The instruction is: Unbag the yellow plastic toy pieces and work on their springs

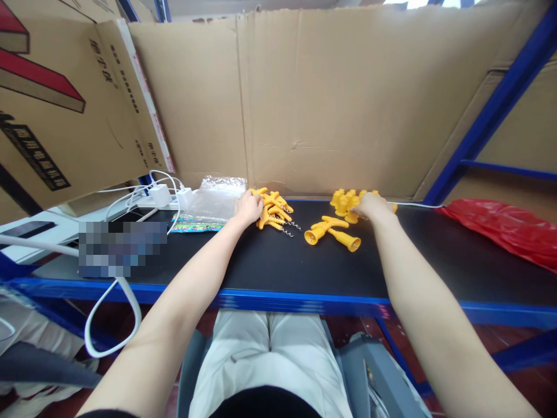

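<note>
My left hand (249,208) is closed at the left side of a pile of corkscrews with yellow T-shaped handles (273,216), their metal spirals pointing right. One yellow handle shows at its fingertips; the grip is partly hidden. Over a cluster of yellow bell-shaped sleeves (343,202), my right hand (373,204) has its fingers bent around a sleeve, largely covered by the hand. Between the two hands lie two corkscrews (326,227) with handle and bell-shaped sleeve joined, their bell ends facing the front.
Clear plastic bags (213,200) lie on a colourful packet (195,225) at left, beside white chargers (161,195) and cables. A red plastic bag (491,229) lies at right. Cardboard (331,104) walls the back; a blue rail (300,302) edges the black tabletop (270,264).
</note>
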A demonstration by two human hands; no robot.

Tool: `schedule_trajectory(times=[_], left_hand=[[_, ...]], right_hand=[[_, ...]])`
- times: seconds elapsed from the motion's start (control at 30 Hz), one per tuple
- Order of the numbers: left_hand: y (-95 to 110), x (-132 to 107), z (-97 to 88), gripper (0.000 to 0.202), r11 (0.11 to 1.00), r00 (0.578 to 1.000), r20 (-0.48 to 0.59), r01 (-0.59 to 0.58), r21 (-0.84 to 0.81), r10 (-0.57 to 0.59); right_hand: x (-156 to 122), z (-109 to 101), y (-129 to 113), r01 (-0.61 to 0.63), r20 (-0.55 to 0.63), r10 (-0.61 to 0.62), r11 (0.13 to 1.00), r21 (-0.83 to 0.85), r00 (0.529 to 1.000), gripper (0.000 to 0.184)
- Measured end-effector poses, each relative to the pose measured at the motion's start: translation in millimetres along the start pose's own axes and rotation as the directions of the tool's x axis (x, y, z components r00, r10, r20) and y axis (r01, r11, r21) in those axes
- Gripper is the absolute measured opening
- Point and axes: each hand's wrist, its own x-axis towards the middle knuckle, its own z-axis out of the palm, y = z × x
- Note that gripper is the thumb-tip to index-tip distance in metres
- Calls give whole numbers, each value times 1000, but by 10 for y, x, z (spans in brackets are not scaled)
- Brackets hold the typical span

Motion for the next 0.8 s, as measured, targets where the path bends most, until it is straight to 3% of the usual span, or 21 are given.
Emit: schedule_trajectory(times=[0.1,0.2,0.3,0.37,0.57,0.7,0.8], left_hand=[[22,-10,-9,36,1000,1000,-8,-2,-7,2],[19,-5,6,36,1000,999,-27,-20,-15,19],[17,9,16,35,998,996,-66,-65,-23,64],[26,16,14,33,992,988,-101,-118,-35,114],[56,23,34,28,961,961,-130,-259,-95,246],[37,33,75,26,943,943,-151,-313,-112,296],[40,32,76,26,933,933,-156,-343,-108,325]], right_hand=[[-120,-165,-124,-79,31,81,995,-61,996,37],[-237,-280,-255,39,134,-40,999,10,990,27],[-341,-297,-354,184,393,-220,974,129,893,25],[-394,-264,-396,225,475,-294,954,199,829,22],[-451,-101,-502,247,483,-371,921,302,793,29],[-492,-27,-609,314,418,-407,909,274,812,47],[-515,18,-674,374,344,-434,899,228,833,48]])
